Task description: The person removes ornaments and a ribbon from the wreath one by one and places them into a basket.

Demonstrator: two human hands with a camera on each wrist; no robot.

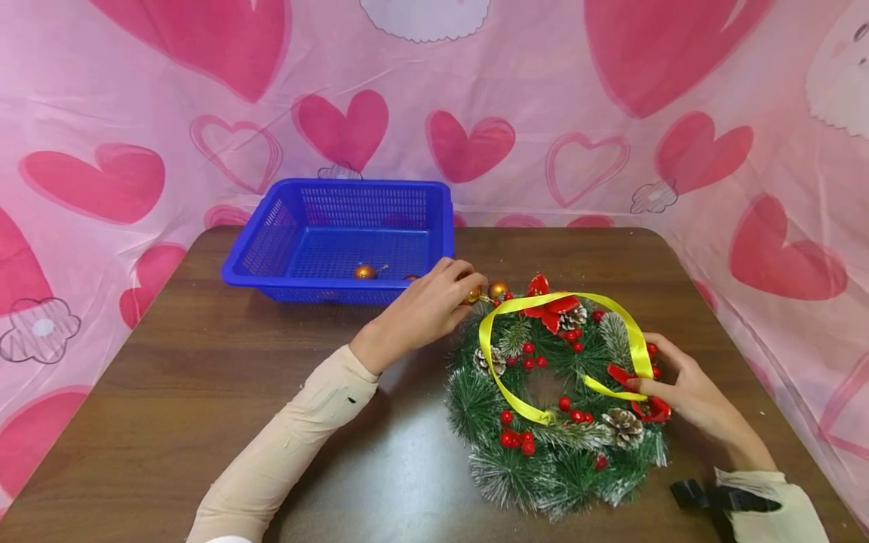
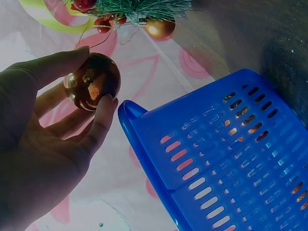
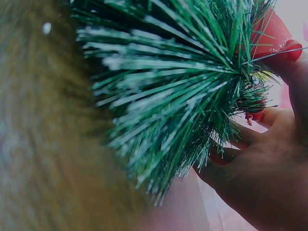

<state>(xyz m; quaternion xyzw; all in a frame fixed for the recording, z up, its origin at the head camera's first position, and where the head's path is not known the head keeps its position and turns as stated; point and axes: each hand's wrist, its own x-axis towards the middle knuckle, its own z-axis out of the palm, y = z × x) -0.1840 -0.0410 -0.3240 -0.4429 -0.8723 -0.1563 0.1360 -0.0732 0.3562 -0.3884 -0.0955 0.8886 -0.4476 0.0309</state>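
Observation:
A green Christmas wreath (image 1: 502, 460) with red berries, pinecones and red flowers lies on the table's right side. Yellow ribbon (image 1: 485, 339) loops loosely over its top. My left hand (image 1: 428, 305) pinches a shiny gold bauble (image 2: 92, 82) between thumb and fingers, at the wreath's back left edge. A thin string runs from this bauble toward the wreath in the left wrist view. Another gold bauble (image 1: 498, 289) sits beside it against the greenery. On the wreath's right side, my right hand (image 1: 695, 392) grips the rim, thumb on top near a red flower (image 1: 653, 409).
A blue plastic basket (image 1: 339, 285) stands at the back left of the brown table (image 1: 170, 392), close to my left hand. Inside it lies an orange-gold bauble (image 1: 364, 271), with part of another near the front wall. A pink heart-print cloth (image 1: 543, 98) hangs behind.

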